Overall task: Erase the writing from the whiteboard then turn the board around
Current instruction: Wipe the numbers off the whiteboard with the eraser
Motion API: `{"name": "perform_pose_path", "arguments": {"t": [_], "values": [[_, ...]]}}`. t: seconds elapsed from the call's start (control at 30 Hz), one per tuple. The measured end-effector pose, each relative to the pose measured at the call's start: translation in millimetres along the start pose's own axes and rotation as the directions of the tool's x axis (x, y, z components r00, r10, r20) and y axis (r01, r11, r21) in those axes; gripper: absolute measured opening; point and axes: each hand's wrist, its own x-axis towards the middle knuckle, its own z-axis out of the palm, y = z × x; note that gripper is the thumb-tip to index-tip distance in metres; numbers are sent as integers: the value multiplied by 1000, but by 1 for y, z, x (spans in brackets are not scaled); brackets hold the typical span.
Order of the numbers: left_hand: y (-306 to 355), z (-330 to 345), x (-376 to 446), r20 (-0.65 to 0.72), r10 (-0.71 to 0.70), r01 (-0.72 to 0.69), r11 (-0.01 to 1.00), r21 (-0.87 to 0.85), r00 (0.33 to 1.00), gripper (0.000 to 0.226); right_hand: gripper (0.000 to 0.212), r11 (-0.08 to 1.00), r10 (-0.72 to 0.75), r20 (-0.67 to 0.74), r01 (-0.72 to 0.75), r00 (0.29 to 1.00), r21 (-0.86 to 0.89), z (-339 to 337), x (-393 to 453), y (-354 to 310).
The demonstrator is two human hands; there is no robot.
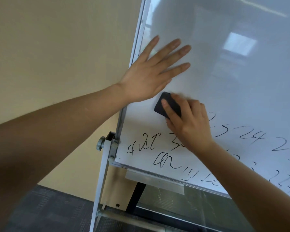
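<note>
A framed whiteboard (233, 81) on a stand fills the right of the head view. Its upper part is wiped white. Black handwriting (157, 153) covers its lower part, running from the lower left corner off to the right. My left hand (151, 72) lies flat on the board near its left frame, fingers straight and spread. Just below it, my right hand (189, 121) holds a black eraser (166, 104) against the board, fingers curled over it, above the written lines. My right forearm hides part of the writing.
The stand's grey left post (104, 166) carries a round knob (100, 143) at the board's pivot. A metal pen tray (154, 180) runs under the lower edge. A beige wall (57, 47) is behind on the left, dark carpet (54, 210) below.
</note>
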Motion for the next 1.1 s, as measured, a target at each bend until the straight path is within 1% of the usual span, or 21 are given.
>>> {"name": "perform_pose_path", "arguments": {"t": [0.1, 0.23, 0.3, 0.47, 0.57, 0.63, 0.73, 0.77, 0.8, 0.87, 0.97, 1.03, 1.1], "values": [[-1, 0, -1, -4, 0, 0, 1000, -7, 1000, 52, 42, 1000, 20, 4, -20, 1000, 7, 3, -9, -7], [-2, -2, -2, 6, 1, -1, 1000, -11, 1000, 51, 46, 992, -102, 96, 94, 990, 81, 3, -35, -19], [-2, -3, -1, 6, -2, 2, 1000, -19, 1000, 51, 46, 990, -108, 101, 98, 989, 100, -1, -40, -13], [1, -2, 0, 9, -11, 11, 999, -35, 1000, 51, 40, 993, 116, 20, -116, 993, 25, -12, -23, 18], [4, -1, 0, 0, -17, 17, 1000, -26, 1000, 50, 41, 987, 163, -8, -163, 987, 2, -13, -25, 16], [4, -1, -1, -1, -25, 25, 999, -24, 1000, 50, 43, 992, 118, 24, -119, 993, 30, -10, -35, 5], [3, -2, -2, 11, -24, 24, 999, -28, 1000, 50, 48, 995, -47, 129, 35, 991, 92, -9, -57, -7], [3, -2, -1, 14, -20, 21, 999, -30, 1000, 50, 49, 993, -82, 146, 68, 986, 97, -11, -60, -5], [3, -3, -1, 14, -19, 19, 999, -30, 1000, 50, 48, 993, -87, 141, 74, 986, 92, -13, -60, 0], [4, -3, 0, 7, -24, 24, 999, -32, 1000, 50, 44, 998, -17, 101, 11, 995, 62, -16, -53, 10], [6, -3, 0, 6, -35, 35, 999, -31, 999, 51, 44, 995, 99, 36, -99, 994, 10, -17, -38, 21], [6, -3, 0, 11, -39, 39, 999, -20, 999, 51, 44, 990, 141, 6, -141, 990, -11, -15, -36, 20], [6, -3, -1, 20, -41, 41, 999, -12, 999, 52, 43, 989, 148, 1, -148, 989, -10, -13, -41, 14]]}}
